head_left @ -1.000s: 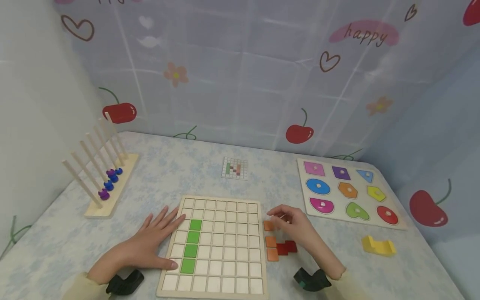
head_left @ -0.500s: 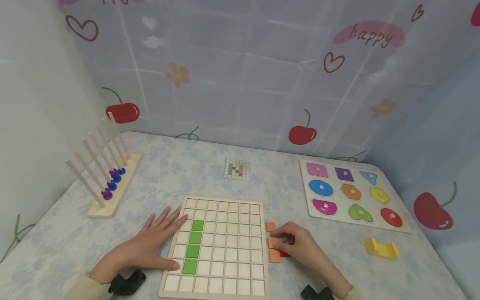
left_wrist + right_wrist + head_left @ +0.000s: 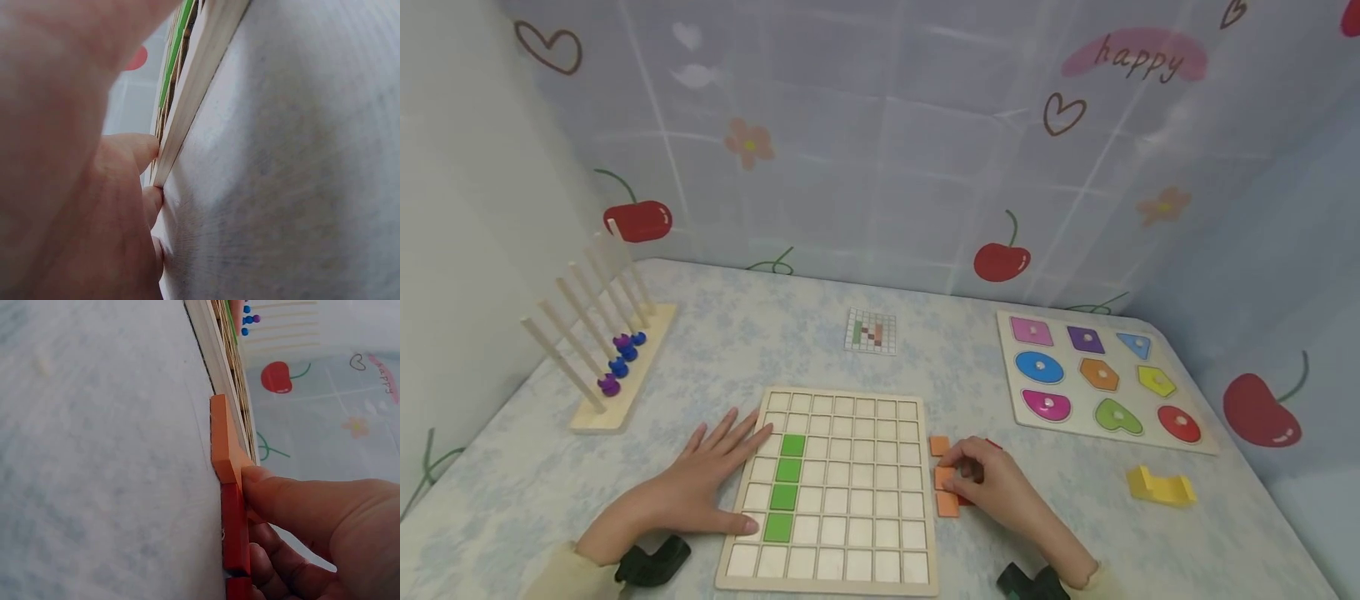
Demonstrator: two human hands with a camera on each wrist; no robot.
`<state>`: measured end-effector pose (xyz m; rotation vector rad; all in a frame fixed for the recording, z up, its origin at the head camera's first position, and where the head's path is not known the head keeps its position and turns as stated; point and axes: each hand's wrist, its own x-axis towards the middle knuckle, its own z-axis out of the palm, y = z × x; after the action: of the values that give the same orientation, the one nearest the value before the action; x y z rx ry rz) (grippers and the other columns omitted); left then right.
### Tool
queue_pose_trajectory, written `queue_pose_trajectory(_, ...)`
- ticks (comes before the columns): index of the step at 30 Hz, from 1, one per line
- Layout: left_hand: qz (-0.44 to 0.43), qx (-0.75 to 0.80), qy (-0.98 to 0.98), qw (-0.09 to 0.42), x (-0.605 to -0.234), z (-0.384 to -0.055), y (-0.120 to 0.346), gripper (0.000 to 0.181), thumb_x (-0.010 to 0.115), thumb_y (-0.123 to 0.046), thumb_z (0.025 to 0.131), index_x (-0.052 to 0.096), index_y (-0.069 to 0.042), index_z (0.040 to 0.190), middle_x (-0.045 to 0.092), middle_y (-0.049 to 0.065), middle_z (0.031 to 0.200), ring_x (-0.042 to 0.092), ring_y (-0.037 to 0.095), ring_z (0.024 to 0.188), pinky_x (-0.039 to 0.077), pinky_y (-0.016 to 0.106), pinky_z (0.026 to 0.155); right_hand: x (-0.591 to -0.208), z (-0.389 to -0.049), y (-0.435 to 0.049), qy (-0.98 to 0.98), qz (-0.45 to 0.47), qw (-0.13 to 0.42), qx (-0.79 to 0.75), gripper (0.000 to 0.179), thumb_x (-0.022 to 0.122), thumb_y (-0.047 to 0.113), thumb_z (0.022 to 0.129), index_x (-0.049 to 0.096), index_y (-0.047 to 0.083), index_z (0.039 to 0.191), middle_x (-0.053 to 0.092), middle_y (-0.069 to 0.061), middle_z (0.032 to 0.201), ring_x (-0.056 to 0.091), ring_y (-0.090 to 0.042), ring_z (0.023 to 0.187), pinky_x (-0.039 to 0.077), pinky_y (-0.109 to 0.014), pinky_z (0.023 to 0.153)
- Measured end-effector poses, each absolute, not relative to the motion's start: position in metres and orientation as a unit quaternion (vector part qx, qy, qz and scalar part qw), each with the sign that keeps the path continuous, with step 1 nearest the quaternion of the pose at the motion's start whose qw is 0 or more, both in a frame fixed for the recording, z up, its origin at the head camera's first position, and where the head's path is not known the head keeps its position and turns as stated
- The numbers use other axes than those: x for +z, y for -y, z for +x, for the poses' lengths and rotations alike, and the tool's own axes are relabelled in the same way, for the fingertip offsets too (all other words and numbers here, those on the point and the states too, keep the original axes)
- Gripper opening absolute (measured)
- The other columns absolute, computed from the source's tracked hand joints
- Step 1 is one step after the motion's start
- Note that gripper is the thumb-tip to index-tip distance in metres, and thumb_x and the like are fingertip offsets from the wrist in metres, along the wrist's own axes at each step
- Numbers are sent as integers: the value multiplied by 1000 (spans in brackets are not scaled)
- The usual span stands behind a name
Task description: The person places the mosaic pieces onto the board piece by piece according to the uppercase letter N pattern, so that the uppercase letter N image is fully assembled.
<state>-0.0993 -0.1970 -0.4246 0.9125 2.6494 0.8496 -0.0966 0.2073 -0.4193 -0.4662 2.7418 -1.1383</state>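
A wooden grid board (image 3: pixel 862 475) with a column of green tiles (image 3: pixel 784 497) lies in front of me. My left hand (image 3: pixel 700 492) rests spread on its left side, fingertips and thumb over the edge. Beside the right edge lie three orange tiles: a far tile (image 3: pixel 939 446), a middle tile (image 3: pixel 945 477) and a near tile (image 3: pixel 947 504). My right hand (image 3: pixel 996 483) pinches the middle orange tile between thumb and index finger. Red tiles (image 3: pixel 235 528) lie by the near orange tile (image 3: pixel 220 434) in the right wrist view, mostly hidden under the hand from above.
A small pattern card (image 3: pixel 870 332) lies behind the board. To the left stands a peg rack (image 3: pixel 632 367) with blue and purple beads. A shape puzzle (image 3: pixel 1060 342) lies at the back right, and a yellow block (image 3: pixel 1161 487) sits nearer on the right.
My right hand has moved from the far orange tile toward me to the middle one, now covering most of the red tiles. The left hand has stayed on the board.
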Motion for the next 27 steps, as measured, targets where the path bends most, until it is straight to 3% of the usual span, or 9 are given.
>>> queue_pose_trajectory(8,310,284,-901,108,-421,-100,195,103,69,-59,74,23,-6,149,11,17,153,-4,42,137,-3,67,97,-408,-97,-207,-896,-124,76,-420,6,70,8,84,66,12,84,61,5,77,56,-15,68,50,-26,63)
queue_pose_trajectory(15,307,291,-899,113,-420,-99,197,103,70,-58,73,23,-7,150,10,17,153,-4,42,137,-3,67,97,-395,-91,-177,-841,-140,100,-513,5,67,8,87,65,4,89,64,-3,84,62,-18,72,52,-28,64)
queue_pose_trajectory(20,305,291,-899,116,-420,-98,197,104,70,-58,73,23,-6,150,10,18,153,-4,42,137,-4,67,97,-402,-91,-150,-819,-159,138,-534,3,67,8,87,66,6,89,63,-1,82,60,-17,70,49,-26,61)
queue_pose_trajectory(27,306,292,-899,115,-422,-98,196,104,71,-58,73,22,-7,150,10,17,154,-5,42,137,-4,67,97,-411,-92,-127,-821,-189,139,-520,1,68,9,87,68,10,87,62,2,77,59,-16,64,48,-26,59)
